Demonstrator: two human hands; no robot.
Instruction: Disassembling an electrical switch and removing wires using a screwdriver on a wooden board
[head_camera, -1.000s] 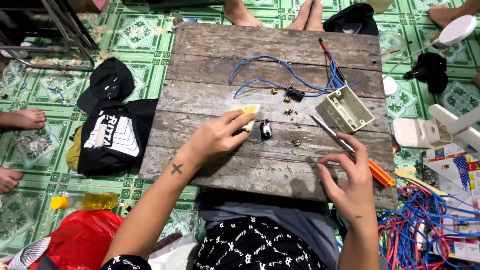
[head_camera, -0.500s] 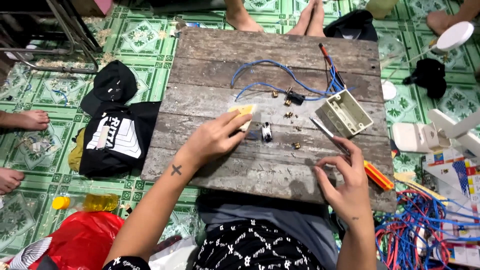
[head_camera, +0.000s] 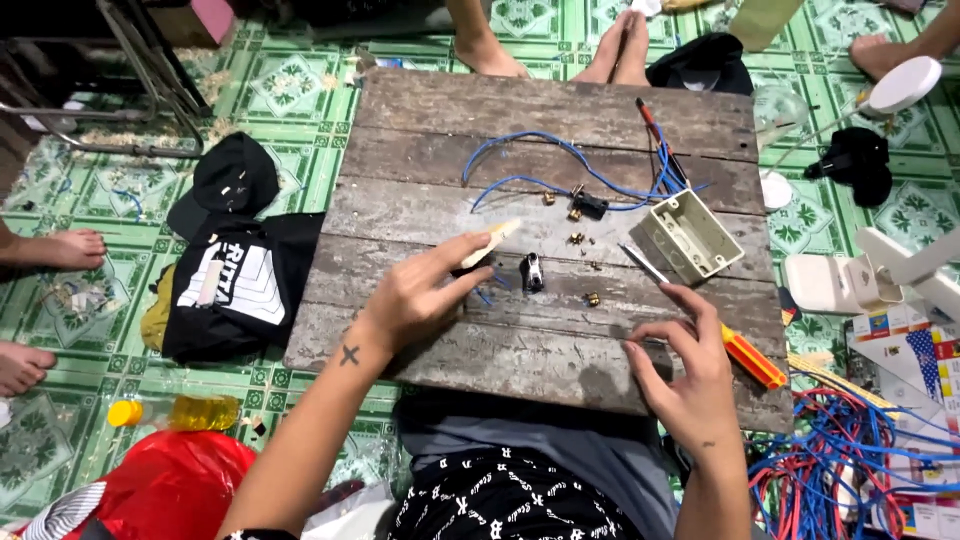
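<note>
Left hand (head_camera: 415, 300) pinching a small cream plastic piece (head_camera: 490, 243) mid-board (head_camera: 520, 100); right hand (head_camera: 690, 375) spread open by the screwdriver (head_camera: 720, 335), near edge. Likely light, stiff, slippery: grip by edges.

Black cap (head_camera: 225, 180); black bag (head_camera: 235, 290); red plastic bag (head_camera: 165, 490); yellow-capped bottle (head_camera: 175, 412); tangled blue and red wires (head_camera: 850, 470).
</note>
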